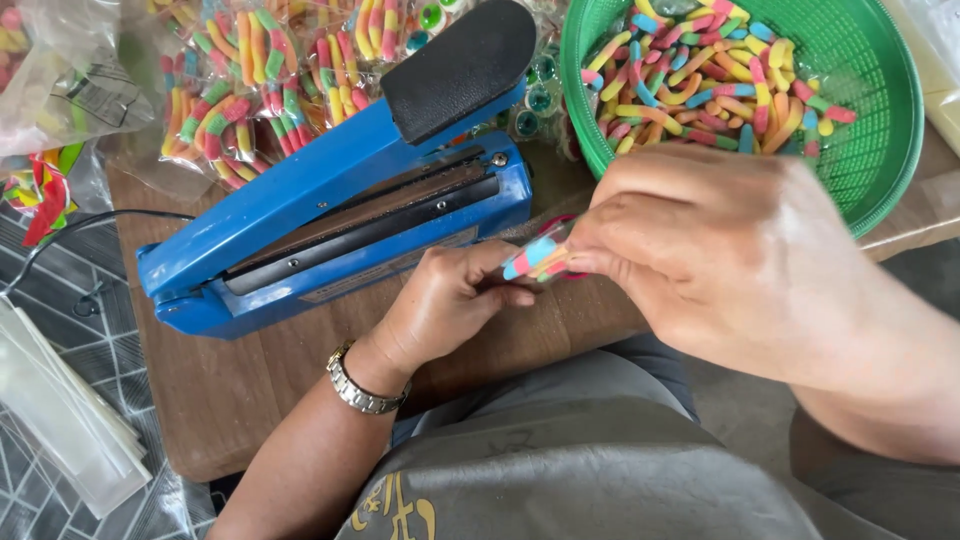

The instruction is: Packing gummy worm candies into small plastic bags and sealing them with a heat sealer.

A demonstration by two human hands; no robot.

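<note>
Both the left hand (450, 305) and right hand (715, 255) pinched a small clear packet of striped gummy candy (535, 258) beside the blue heat sealer (340, 215); filled clear candy bags (250, 85) lay behind on the brown wooden counter (230, 390).

Bright, even daylight, soft and diffuse; no hard shadows. Faint shade under the blue sealer (340, 215) onto the wooden board (230, 390). Mild glare on clear plastic bags (75, 85) at upper left. Right hand (720, 250) near the lens, slightly soft. Centre sharp; slight wide-angle stretch at the frame edges.
</note>
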